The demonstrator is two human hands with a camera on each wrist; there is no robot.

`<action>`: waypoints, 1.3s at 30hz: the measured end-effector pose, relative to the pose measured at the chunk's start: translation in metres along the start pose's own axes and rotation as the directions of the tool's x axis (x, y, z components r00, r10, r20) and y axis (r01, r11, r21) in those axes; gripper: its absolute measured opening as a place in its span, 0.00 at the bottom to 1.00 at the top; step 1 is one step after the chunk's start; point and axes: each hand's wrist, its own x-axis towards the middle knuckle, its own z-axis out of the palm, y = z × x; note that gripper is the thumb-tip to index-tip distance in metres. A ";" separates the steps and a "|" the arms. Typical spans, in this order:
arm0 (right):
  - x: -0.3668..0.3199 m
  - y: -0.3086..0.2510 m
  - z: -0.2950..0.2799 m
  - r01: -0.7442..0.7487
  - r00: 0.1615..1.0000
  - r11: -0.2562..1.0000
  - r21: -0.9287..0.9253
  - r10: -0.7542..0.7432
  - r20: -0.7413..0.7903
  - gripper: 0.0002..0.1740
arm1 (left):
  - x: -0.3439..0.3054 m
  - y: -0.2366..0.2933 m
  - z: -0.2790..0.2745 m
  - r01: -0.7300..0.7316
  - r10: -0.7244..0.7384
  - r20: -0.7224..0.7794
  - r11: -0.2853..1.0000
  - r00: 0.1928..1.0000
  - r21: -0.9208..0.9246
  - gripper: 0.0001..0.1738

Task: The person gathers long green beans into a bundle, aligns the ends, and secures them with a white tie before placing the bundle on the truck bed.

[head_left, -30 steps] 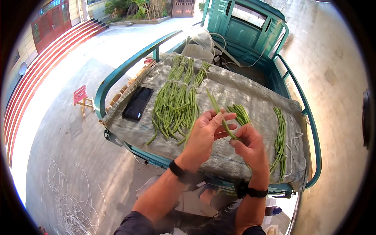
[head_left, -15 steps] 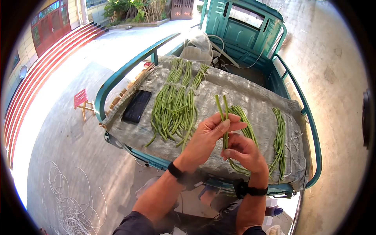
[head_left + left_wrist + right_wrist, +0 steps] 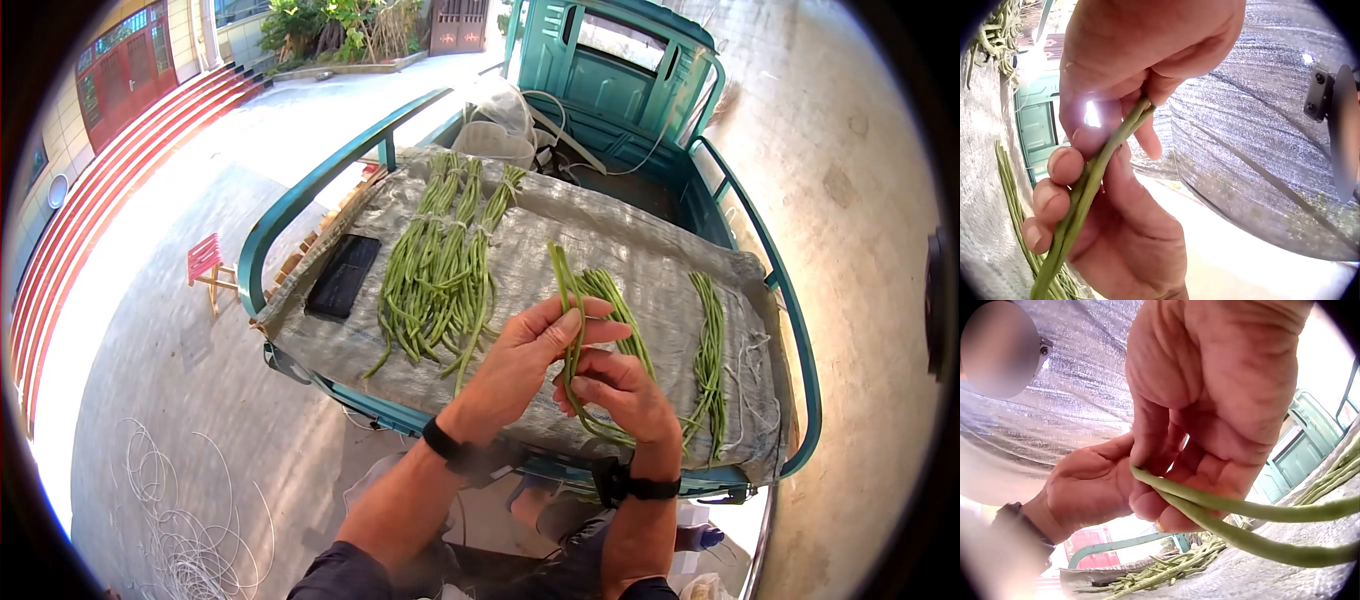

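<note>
Grey sheet (image 3: 620, 235) | hands (image 3: 520, 355) (image 3: 632, 395) pinching green beans (image 3: 1260, 511) | gate marks (image 3: 472, 40) illegible

Head view high, facing forward and down — wrist views close in, facing the held beans (image 3: 1087, 190) both share

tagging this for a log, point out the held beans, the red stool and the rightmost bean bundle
held beans (image 3: 1089, 187), left wrist view, middle of their visible length
red stool (image 3: 204, 258), head view, on its seat
rightmost bean bundle (image 3: 711, 360), head view, near its middle
</note>
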 end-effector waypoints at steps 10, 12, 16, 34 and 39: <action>-0.001 -0.002 0.003 0.028 1.000 1.000 -0.013 -0.028 -0.008 0.11 | -0.001 -0.001 -0.003 -0.017 0.018 -0.021 0.997 1.000 0.071 0.21; -0.001 -0.008 0.010 0.040 0.995 0.999 -0.007 -0.040 -0.087 0.09 | 0.000 -0.005 -0.007 -0.043 0.046 -0.064 0.998 0.997 0.049 0.19; -0.005 -0.015 0.003 -0.099 0.988 0.994 0.033 0.103 -0.115 0.10 | 0.000 -0.005 -0.017 -0.102 0.060 -0.244 0.982 0.968 -0.160 0.16; -0.077 -0.031 -0.066 -0.004 0.870 1.000 -0.009 -0.001 -0.493 0.17 | 0.000 0.019 -0.060 -0.297 0.128 -0.498 0.914 0.858 -0.277 0.11; -0.079 -0.037 -0.057 0.121 0.929 0.977 -0.174 -0.173 -0.326 0.15 | -0.001 0.020 -0.063 -0.188 0.015 -0.438 0.915 0.899 -0.356 0.11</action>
